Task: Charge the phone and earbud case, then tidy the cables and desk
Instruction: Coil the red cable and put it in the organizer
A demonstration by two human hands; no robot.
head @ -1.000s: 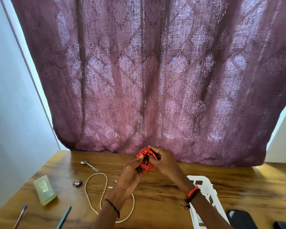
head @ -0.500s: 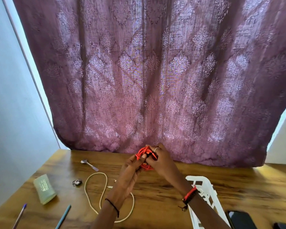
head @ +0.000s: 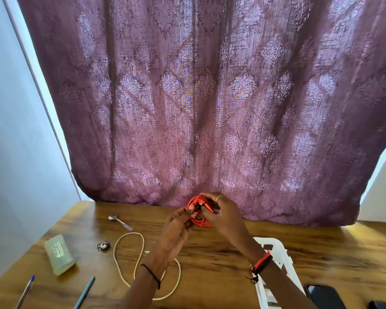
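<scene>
Both hands have closed tighter around the red cable. The left hand pinches the coil's near side and the right hand grips its far side, above the counter. White cable lies looped under the left wrist, and the phone lies right of the right forearm.

Daylight comes through the purple curtain, which glows with a shimmer of false colour in its weave, and bright strips show at both its sides. A warm glare lies on the far right of the table. The wide lens bows the edges, and the left hand, right hand and red cable look slightly soft.
</scene>
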